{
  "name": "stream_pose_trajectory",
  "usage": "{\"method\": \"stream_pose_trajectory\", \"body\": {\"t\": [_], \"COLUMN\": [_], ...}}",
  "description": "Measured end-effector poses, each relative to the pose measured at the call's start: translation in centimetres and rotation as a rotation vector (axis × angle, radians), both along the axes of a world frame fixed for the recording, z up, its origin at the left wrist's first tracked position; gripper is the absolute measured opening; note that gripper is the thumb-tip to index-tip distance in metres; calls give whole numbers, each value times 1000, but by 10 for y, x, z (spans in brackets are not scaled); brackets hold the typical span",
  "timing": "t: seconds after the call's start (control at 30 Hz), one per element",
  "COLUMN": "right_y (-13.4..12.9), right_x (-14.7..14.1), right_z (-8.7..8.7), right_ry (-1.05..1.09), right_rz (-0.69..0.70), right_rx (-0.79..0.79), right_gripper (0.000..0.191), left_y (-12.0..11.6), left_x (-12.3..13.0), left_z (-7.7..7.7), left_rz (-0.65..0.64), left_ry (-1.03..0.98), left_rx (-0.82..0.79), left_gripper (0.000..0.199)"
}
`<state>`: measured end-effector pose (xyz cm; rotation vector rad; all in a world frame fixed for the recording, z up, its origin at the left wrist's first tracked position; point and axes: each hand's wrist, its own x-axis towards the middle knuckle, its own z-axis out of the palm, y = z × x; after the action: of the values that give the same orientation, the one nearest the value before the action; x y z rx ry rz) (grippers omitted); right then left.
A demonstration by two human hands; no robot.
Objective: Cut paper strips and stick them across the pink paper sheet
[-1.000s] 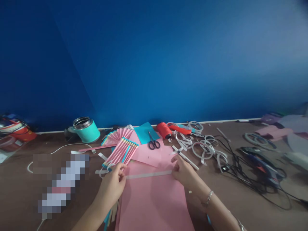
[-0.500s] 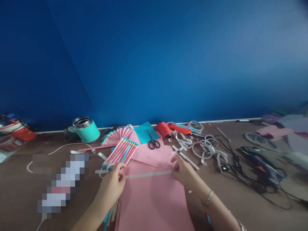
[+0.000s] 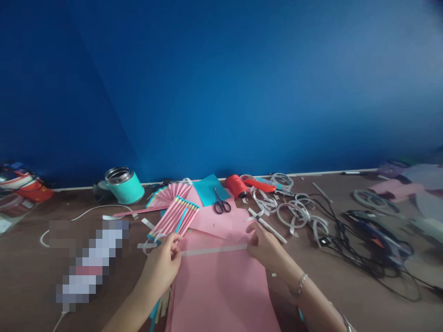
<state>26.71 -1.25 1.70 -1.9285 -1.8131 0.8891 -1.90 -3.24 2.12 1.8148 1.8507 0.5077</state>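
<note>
A narrow white strip stretches across the pink paper sheet in front of me. My left hand pinches the strip's left end, its fingers curled. At the opposite end, my right hand grips the strip near the sheet's right edge. Beyond the left hand lies a pleated pink paper piece edged in blue and yellow, beside a second pink folded fan. Black-handled scissors rest on a blue paper square and more pink paper.
A red thread spool, tangled white strips and a white pen lie at the back and right. Black cables run further right. A turquoise metal-lined cup stands back left, near a white cable.
Both hands and the strip hold almost the same position. The whole view has shifted very slightly; nothing was taken up or let go.
</note>
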Motion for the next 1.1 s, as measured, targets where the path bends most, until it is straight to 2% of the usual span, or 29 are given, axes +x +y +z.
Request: {"method": "stream_pose_trajectory", "body": {"t": [0.4, 1.1], "right_y": [0, -2], "right_x": [3, -4], "right_z": [-6, 6], "right_ry": [10, -68], "right_rz": [28, 36], "right_rx": [37, 4], "right_gripper": [37, 36], "left_y": [-1, 1], "left_x": [-1, -1], "left_z": [-2, -3], "left_rz": [-3, -6], "left_ry": [-4, 8], "left_rx": [-19, -1], "left_gripper": [27, 25]}}
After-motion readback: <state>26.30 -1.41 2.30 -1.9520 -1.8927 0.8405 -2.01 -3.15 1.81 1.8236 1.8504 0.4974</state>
